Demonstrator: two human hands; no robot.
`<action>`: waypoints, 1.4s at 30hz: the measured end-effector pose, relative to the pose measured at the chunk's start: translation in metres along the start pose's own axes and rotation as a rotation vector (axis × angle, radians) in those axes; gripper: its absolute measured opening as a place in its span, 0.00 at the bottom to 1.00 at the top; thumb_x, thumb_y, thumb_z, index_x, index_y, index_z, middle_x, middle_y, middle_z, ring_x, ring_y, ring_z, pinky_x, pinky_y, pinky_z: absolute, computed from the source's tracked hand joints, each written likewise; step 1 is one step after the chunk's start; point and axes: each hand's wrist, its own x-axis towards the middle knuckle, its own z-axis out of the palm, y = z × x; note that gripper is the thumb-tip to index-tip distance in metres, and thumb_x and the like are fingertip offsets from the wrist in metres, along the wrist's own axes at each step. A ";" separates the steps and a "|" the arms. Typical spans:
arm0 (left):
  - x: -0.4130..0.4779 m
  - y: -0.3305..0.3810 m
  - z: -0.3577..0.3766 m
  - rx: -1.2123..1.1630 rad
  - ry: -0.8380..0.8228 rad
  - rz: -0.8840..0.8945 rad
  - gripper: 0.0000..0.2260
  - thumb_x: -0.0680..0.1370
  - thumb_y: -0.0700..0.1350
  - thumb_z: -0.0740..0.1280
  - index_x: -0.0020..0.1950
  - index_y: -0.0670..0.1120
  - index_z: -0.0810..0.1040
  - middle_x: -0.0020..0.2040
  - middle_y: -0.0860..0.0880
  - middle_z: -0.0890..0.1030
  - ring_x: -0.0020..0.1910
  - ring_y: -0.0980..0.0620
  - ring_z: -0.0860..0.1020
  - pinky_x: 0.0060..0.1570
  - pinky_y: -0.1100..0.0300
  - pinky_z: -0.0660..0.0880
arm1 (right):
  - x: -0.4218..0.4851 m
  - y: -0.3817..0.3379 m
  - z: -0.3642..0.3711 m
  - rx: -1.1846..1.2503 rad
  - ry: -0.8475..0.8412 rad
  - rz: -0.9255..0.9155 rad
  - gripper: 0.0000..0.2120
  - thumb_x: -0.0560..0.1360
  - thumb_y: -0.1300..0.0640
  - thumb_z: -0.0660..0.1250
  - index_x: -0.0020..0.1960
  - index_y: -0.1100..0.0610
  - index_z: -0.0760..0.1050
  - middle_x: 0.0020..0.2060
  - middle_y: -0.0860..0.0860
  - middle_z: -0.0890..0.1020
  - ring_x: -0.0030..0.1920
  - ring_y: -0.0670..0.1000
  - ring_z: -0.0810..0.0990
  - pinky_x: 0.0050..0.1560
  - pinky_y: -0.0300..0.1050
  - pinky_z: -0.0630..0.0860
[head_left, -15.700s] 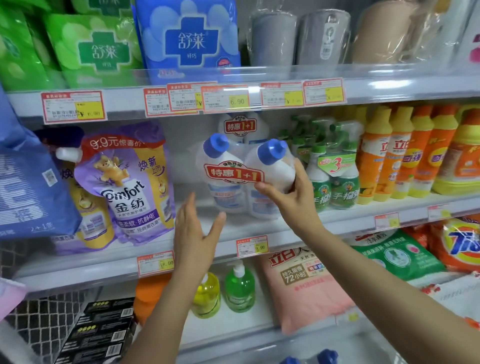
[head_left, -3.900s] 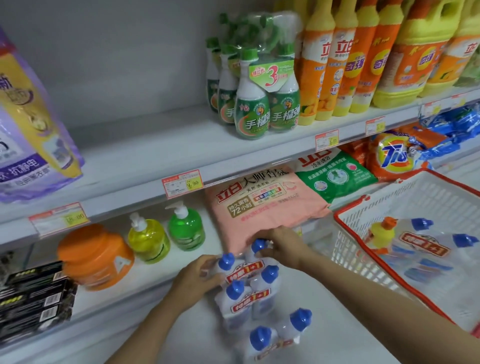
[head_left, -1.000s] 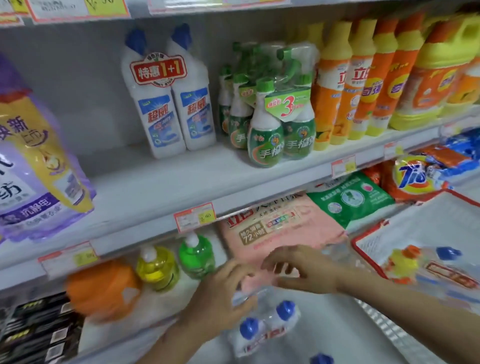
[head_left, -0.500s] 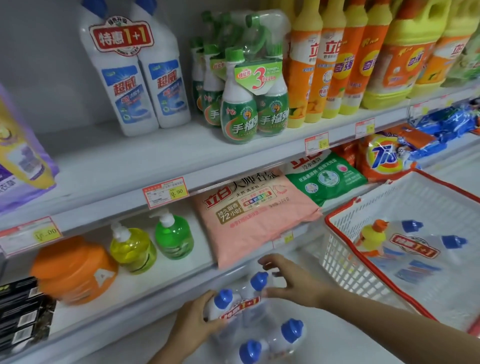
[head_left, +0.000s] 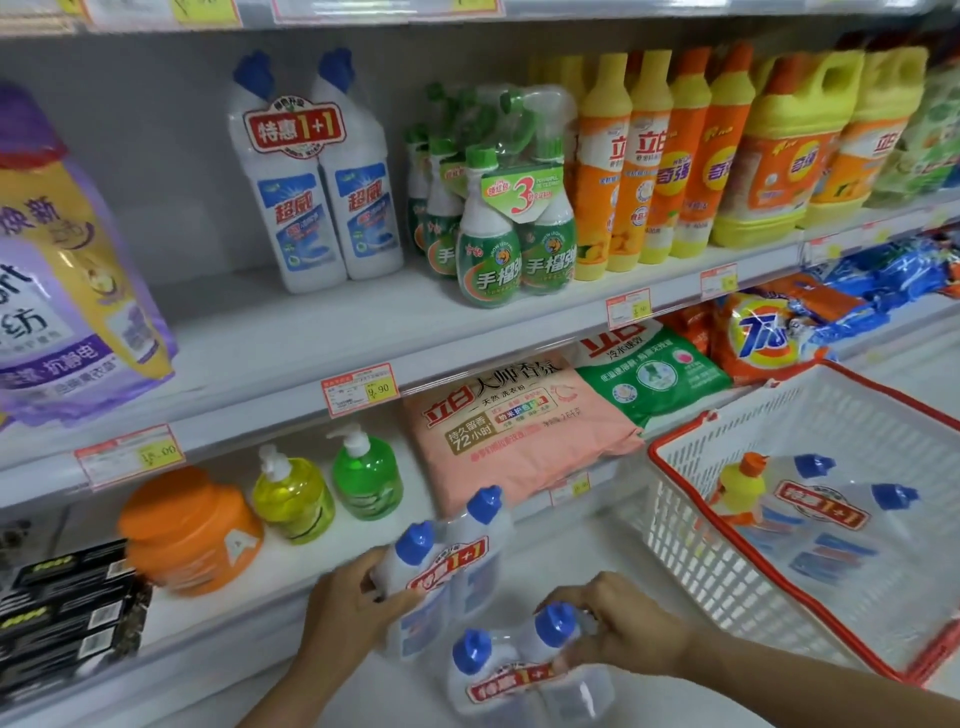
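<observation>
1. Your left hand (head_left: 353, 603) grips the upper twin pack (head_left: 457, 566) of blue-capped bottles at its shoulder, fingers curled round it. The pack stands tilted on the white surface in front of the bottom shelf (head_left: 171, 618), caps pointing up and right.
2. Your right hand (head_left: 628, 631) has changed jobs. Half a second ago it was spread over the upper pack's caps. Now its fingers curl round the neck of the lower twin pack (head_left: 519, 686), which lies just below the first and touches it.
3. Your left hand held the upper pack half a second ago too.
4. A third twin pack (head_left: 317, 176) stands upright on the middle shelf (head_left: 234, 332), as it did a second ago. About four seconds back that spot was bare.
5. Right of your hands sits the white basket (head_left: 691, 545) with the red rim, near your right wrist. In it lie another twin pack (head_left: 826, 514) and a yellow bottle (head_left: 740, 488).
6. Just behind the upper pack, the pink bag (head_left: 519, 431) overhangs the bottom shelf's edge close above the caps.
7. Further left on that shelf stand a green pump bottle (head_left: 366, 478), a yellow pump bottle (head_left: 293, 496), an orange tub (head_left: 192, 530) and black boxes (head_left: 62, 613).
8. The middle shelf has open room left of and in front of the standing pack. Its front lip, with the price tag (head_left: 358, 389), juts out above your hands.
</observation>
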 end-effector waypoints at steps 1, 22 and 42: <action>-0.003 0.008 -0.009 -0.031 0.023 0.003 0.18 0.65 0.42 0.81 0.52 0.53 0.82 0.44 0.61 0.85 0.43 0.60 0.84 0.44 0.63 0.81 | 0.002 -0.007 -0.010 -0.009 0.030 -0.006 0.22 0.70 0.37 0.73 0.58 0.48 0.80 0.31 0.43 0.78 0.33 0.43 0.76 0.37 0.32 0.65; -0.024 0.261 -0.198 -0.130 0.458 0.565 0.20 0.62 0.51 0.76 0.54 0.53 0.81 0.45 0.58 0.86 0.43 0.63 0.82 0.43 0.70 0.76 | 0.029 -0.200 -0.263 0.448 0.552 -0.601 0.08 0.71 0.54 0.75 0.45 0.42 0.82 0.35 0.35 0.82 0.35 0.34 0.78 0.39 0.24 0.71; 0.093 0.225 -0.217 -0.131 0.441 0.488 0.20 0.68 0.41 0.77 0.58 0.50 0.80 0.52 0.53 0.85 0.50 0.55 0.82 0.54 0.49 0.79 | 0.139 -0.184 -0.272 0.331 0.671 -0.600 0.14 0.70 0.55 0.75 0.41 0.34 0.79 0.30 0.34 0.74 0.32 0.36 0.68 0.36 0.30 0.63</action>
